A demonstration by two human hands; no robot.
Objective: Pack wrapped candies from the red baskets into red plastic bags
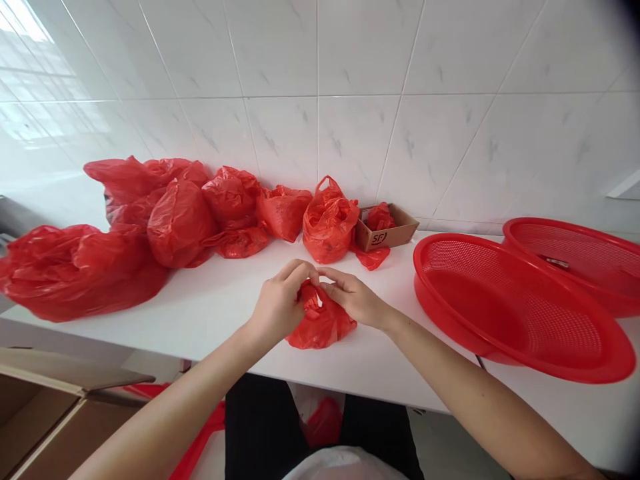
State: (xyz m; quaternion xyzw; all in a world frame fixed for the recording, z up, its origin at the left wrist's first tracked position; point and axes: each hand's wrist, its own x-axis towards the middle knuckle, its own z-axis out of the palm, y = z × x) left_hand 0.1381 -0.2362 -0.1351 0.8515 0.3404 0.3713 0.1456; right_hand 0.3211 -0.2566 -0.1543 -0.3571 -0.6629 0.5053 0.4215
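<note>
A small red plastic bag (pixel 320 330) rests on the white table in front of me, its top gathered up between my hands. My left hand (pixel 285 300) grips the bag's upper left side with bent fingers. On the other side, my right hand (pixel 356 297) pinches the top right of the same bag, thumb and fingers together. A small gap shows through the plastic between the two hands. What the bag contains is hidden.
Several filled red bags (pixel 180 220) line the wall on the left. A small cardboard box (pixel 393 235) holds red plastic. Two red perforated baskets (pixel 500 300) stand on the right of the white table (pixel 210 317). An open carton (pixel 75 427) is at the lower left.
</note>
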